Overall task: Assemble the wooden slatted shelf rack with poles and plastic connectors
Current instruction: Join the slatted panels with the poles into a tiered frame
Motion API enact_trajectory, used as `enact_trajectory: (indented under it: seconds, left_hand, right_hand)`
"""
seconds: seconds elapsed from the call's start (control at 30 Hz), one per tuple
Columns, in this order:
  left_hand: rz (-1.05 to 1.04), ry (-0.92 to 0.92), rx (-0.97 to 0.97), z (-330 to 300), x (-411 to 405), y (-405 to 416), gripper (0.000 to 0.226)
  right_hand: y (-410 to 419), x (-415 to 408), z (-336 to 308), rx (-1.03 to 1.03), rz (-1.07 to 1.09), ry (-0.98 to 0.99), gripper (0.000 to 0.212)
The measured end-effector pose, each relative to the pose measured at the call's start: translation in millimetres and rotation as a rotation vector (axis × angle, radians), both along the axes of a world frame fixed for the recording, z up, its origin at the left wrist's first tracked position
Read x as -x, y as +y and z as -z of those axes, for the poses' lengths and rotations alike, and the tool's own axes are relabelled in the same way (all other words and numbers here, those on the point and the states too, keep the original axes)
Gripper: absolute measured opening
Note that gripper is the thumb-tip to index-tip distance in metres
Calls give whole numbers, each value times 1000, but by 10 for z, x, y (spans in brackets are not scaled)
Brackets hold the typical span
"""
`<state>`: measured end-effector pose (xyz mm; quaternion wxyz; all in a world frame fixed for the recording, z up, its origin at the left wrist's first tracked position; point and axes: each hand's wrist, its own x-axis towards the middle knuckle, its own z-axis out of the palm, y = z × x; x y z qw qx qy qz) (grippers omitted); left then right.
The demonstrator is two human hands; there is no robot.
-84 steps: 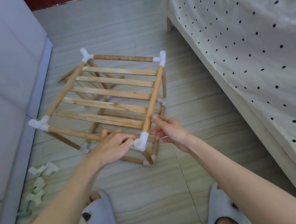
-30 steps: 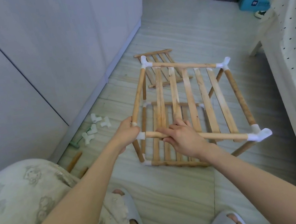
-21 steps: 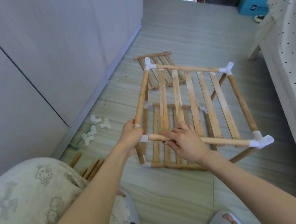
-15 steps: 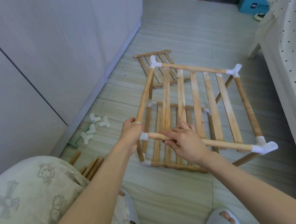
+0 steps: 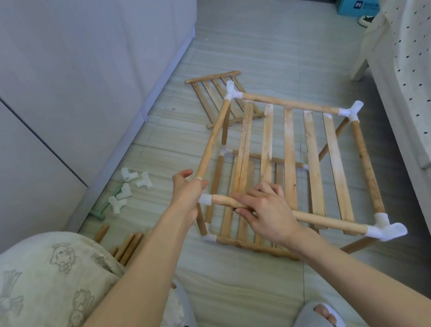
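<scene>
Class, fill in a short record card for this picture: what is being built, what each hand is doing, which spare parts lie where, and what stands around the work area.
Build: two-tier wooden slatted rack with white plastic corner connectors, standing on the tiled floor
Left hand: grips the rack's near-left corner
Right hand: grips the near top wooden pole
Spare parts: loose white plastic connectors by the grey cabinet; loose wooden poles near the knee; a separate slatted wooden panel flat behind the rack
Surroundings: polka-dot bed cover, teal box

Single head-worn wide-angle view, looking forward and down, close over rack (image 5: pixel 290 159) on floor (image 5: pixel 275 45).
</scene>
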<state>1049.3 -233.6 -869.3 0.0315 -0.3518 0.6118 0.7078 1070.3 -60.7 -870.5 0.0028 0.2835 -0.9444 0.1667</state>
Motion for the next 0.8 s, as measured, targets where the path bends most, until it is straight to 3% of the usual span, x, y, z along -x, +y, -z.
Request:
enact_trajectory:
  seconds: [0.1,0.2,0.27,0.33,0.4,0.5,0.8]
  left_hand:
    - [140,47,45,7,-63,-4,42]
    - [451,209,161,8,-179,-76,47]
    - [761,310,471,-5,-233,-172,52]
    - [1057,404,922,-5,-233,-218,53]
    - [1220,474,1176,-35,-229,-178,46]
    - [1305,513,1206,-43,-242,-76,41]
    - [1176,436,1095,-121,-378,66,33]
  right_hand:
    - [37,-26,-5,-20,15,15,31]
    - [134,-17,-5,-30,-18,-1,32]
    - [220,-3,-7,-14,-41,-30,31]
    - [295,-3,-18,-25,-52,-66,32]
    - [357,-6,-32,-65,-48,-110,33]
    - [402,-24,-61,-113,3,-187,33]
    - [358,-152,-74,-101,193,-283,36]
